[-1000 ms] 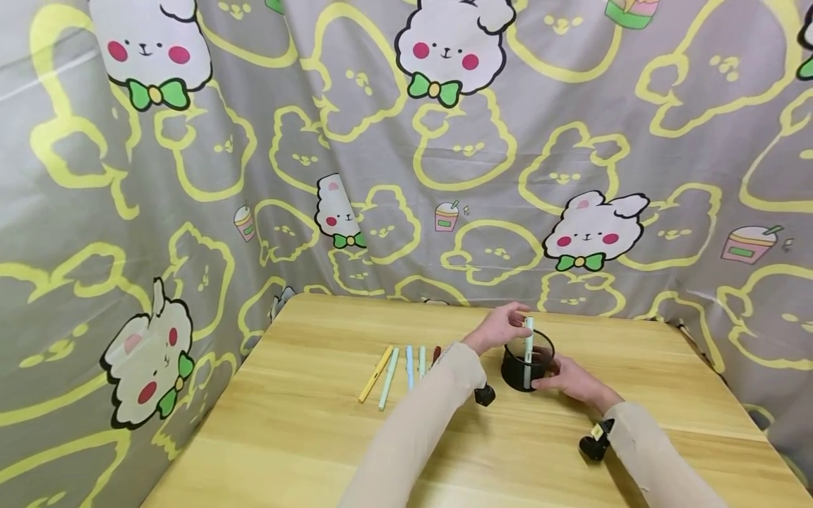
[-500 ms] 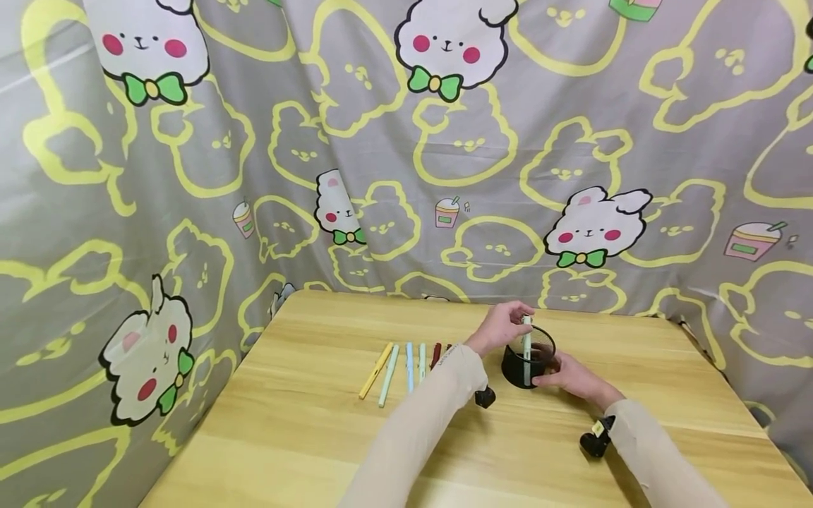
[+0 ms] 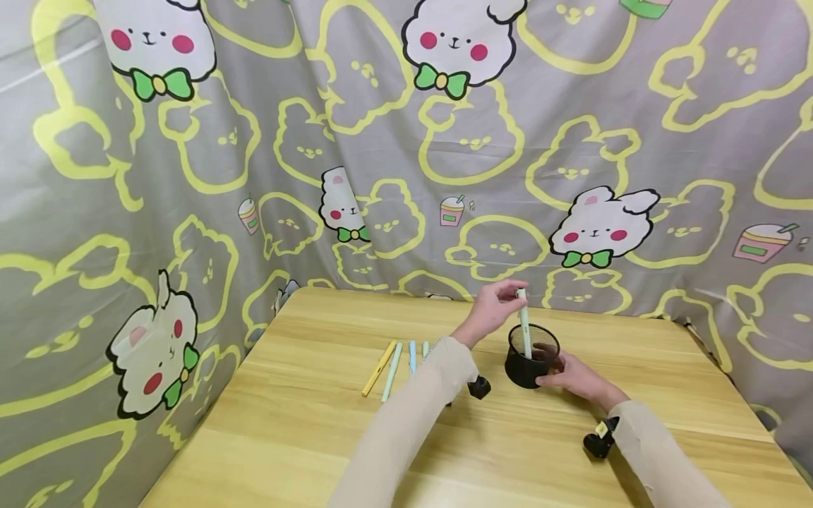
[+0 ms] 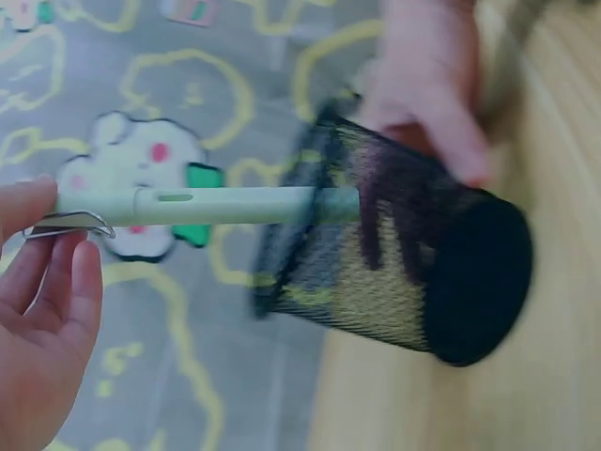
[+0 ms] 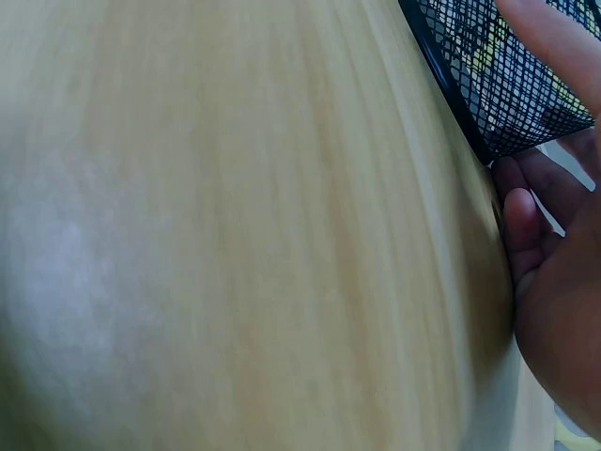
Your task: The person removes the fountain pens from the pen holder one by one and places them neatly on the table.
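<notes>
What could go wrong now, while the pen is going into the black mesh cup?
The left hand pinches only the top of the pale green pen, so it may slip or tilt. The mesh cup looks light; the right hand holds one side only, so a push may tip it.

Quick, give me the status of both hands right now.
Left hand: pinching the pale green pen, its lower end inside the black mesh pen cup.
Right hand: holding the cup's side.
</notes>
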Demonstrator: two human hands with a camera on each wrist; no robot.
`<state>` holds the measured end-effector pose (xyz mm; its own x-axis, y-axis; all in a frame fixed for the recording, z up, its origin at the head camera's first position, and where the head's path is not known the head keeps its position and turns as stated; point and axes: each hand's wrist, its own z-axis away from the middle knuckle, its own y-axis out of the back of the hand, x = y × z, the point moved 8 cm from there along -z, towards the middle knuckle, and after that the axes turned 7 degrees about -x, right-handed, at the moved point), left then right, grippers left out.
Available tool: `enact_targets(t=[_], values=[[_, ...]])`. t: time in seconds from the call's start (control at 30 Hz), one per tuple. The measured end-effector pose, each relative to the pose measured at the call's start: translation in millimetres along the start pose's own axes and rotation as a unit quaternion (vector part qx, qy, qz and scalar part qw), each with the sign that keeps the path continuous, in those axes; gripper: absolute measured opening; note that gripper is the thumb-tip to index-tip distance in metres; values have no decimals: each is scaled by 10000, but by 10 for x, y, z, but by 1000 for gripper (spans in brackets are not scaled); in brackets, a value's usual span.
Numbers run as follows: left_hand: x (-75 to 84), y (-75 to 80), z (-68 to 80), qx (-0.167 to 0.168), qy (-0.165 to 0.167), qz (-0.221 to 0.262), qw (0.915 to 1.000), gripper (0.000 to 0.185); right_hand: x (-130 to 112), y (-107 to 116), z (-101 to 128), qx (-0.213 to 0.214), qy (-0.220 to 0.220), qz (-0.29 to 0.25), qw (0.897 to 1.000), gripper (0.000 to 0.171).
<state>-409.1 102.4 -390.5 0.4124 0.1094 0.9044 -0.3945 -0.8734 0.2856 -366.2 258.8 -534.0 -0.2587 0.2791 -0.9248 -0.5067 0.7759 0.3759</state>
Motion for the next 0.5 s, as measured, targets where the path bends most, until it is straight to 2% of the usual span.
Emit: enact_targets(t=[0.1,0.23,0.4,0.5], values=[[115,180,-5,185,-127,391,9990,26,-1,18,8,28,89,33,10000,75],[192,428,18,404,-161,644,9970,29,-10,16,9,-8,166,-5,9999,76],[109,796,97,877,47,1045,9906,35,-3,11,17,-41,103,-17,9999,76],[28,1035,181,1102,189,1053,9881,36,-2,20,33,-47,38,5,10000,76]])
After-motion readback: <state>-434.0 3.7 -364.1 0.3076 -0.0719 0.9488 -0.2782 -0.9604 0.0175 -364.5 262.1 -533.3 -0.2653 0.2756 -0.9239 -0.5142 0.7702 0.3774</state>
